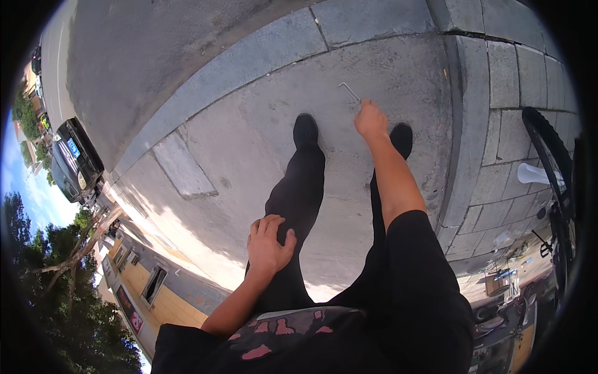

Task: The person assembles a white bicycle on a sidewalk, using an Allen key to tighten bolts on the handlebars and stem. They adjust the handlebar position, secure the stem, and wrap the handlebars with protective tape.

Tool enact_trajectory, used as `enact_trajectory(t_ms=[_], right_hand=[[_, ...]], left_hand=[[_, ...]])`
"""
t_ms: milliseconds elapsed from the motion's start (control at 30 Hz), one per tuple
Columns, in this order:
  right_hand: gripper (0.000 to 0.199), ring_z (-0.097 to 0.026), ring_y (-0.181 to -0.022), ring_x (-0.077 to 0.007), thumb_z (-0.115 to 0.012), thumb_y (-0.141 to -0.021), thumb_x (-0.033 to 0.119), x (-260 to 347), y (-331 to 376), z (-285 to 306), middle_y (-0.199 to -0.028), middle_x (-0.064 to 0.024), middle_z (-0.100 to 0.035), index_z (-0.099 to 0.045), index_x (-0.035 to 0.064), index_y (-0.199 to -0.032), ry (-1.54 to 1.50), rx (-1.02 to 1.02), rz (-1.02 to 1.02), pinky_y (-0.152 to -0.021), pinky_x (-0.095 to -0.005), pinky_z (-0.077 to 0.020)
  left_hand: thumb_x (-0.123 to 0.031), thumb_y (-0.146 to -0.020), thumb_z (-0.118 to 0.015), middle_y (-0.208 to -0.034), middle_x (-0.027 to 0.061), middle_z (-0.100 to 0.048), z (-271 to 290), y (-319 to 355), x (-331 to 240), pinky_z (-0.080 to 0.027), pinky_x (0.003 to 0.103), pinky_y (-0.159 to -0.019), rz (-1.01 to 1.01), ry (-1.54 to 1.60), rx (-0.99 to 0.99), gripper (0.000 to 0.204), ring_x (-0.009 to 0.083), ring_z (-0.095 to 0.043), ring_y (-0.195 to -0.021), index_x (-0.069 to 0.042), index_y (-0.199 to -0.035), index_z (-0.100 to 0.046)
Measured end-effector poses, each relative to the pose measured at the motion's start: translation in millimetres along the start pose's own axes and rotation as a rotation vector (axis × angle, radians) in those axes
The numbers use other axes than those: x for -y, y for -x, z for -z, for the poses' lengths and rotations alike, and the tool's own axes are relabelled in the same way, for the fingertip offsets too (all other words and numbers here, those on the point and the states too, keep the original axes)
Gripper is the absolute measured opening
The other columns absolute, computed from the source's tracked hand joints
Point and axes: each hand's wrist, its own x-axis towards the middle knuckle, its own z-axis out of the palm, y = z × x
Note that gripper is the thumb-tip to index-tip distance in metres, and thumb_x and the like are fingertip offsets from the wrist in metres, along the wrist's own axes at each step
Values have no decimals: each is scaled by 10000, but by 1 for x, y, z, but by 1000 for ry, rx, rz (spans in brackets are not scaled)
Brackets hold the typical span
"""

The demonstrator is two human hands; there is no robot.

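Observation:
My right hand (372, 119) is closed around one end of a thin silver rod bent near its far tip, which looks like a hex key (351, 91). The rod sticks out past my fingers, above the grey pavement (349, 162). My right arm reaches forward, with the hand close to my right shoe (402, 139). On my left thigh lies my left hand (268, 243), its fingers spread and nothing in them. My left shoe (305, 131) stands on the pavement.
A raised stone kerb (458, 143) runs along the right, with paving blocks beyond it. A bicycle wheel (548, 140) and a white conical object (532, 174) are at the far right. At the left, a dark car (76, 160) stands on the road, near buildings and trees.

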Motion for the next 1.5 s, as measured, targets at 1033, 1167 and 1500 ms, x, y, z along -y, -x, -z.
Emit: enact_trajectory(t_ms=[1033, 1167, 1500], right_hand=[[326, -754, -1098, -454, -648, -927, 262, -13, 323, 94, -1124, -272, -782, -788, 17, -1090, -824, 116, -220, -968, -524, -591], [308, -769, -1014, -427, -675, -940, 299, -77, 403, 147, -1050, -246, -788, -782, 39, -1065, -992, -217, -247, -882, -515, -595], [376, -751, -963, -461, -624, -967, 348, -289, 504, 286, -1015, -253, -784, -777, 25, -1085, -1027, -667, -569, -843, -522, -581]], left_hand=[[-348, -942, -767, -1276, 247, -739, 24, -76, 51, -592, 506, -1043, -346, -279, 277, 497, 409, -738, -1185, -8, -1303, -747], [-310, -1000, -754, -1097, 171, -793, 91, -64, -96, -628, 383, -859, -234, 139, 331, 512, 252, -774, -915, 63, -1348, -710], [-276, -1128, -695, -1197, 67, -771, 230, 111, -577, -568, 300, -912, -968, 636, 194, 415, 151, -729, -1072, -4, -1437, -638]])
